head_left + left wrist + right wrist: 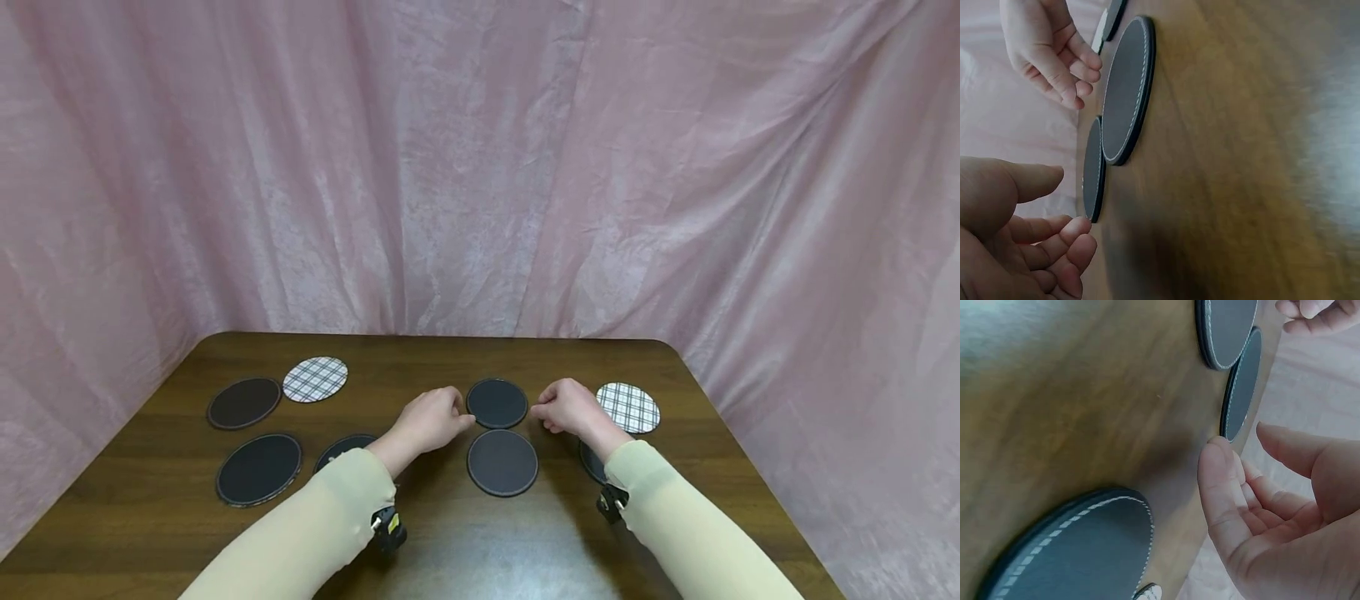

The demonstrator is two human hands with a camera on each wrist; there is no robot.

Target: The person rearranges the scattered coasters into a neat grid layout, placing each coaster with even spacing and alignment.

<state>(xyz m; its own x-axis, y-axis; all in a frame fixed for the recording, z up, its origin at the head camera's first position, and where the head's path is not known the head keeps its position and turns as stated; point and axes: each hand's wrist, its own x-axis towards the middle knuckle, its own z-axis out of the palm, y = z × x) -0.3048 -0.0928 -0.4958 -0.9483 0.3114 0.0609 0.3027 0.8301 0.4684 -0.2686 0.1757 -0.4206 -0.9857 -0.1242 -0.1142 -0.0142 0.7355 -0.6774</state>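
Two round dark coasters with stitched rims lie edge to edge mid-table, a far one (pixel 497 403) and a near one (pixel 502 462). My left hand (pixel 431 421) hovers at the left of the far coaster, fingers loosely bent and thumb apart from them. At its right side is my right hand (pixel 567 408), with relaxed fingers and a gap between thumb and forefinger (pixel 1216 465). Neither hand holds anything. Beneath my right forearm another dark coaster (pixel 1079 556) is partly covered, with a white plaid coaster (pixel 628 407) just beyond it.
Left on the wooden table (pixel 420 358) lie a dark brown coaster (pixel 244 402), a black coaster (pixel 258 469) and a white plaid coaster (pixel 316 379). My left forearm partly hides another black coaster (pixel 341 448). A pink curtain (pixel 465 167) hangs behind the table.
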